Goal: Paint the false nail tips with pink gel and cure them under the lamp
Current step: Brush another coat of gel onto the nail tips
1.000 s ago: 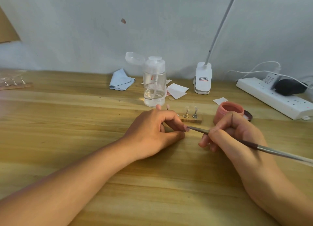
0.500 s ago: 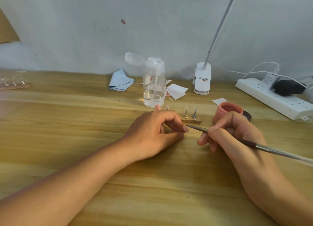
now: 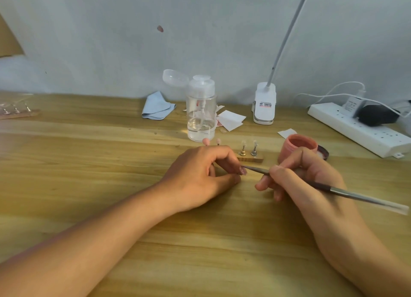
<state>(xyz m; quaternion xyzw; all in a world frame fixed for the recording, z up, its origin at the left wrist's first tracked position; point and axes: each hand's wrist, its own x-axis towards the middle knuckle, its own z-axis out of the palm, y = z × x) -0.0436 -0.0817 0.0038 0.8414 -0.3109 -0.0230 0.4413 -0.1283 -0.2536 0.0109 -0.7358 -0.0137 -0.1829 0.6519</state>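
My left hand [image 3: 201, 174] rests on the wooden table and pinches a false nail tip [image 3: 242, 170] between thumb and forefinger. My right hand [image 3: 298, 176] grips a thin gel brush [image 3: 333, 188] like a pen, and the brush's point touches that tip. Behind my left hand stands a small wooden holder [image 3: 250, 158] with two clear tips on metal stands [image 3: 248, 150]; two pink tips [image 3: 212, 141] show above my knuckles. An open pink gel jar [image 3: 297, 146] sits just behind my right hand, its lid [image 3: 323, 152] beside it.
A clear pump bottle [image 3: 201, 114] stands behind the holder, with a blue cloth [image 3: 156, 106] and white paper wipes [image 3: 231, 119] near it. The white clip lamp base [image 3: 264, 104] and a power strip [image 3: 355, 129] lie at the back right. Another tip holder [image 3: 15, 112] sits far left.
Both hands stay in nearly the same place; the brush point has shifted slightly along the pinched tip.
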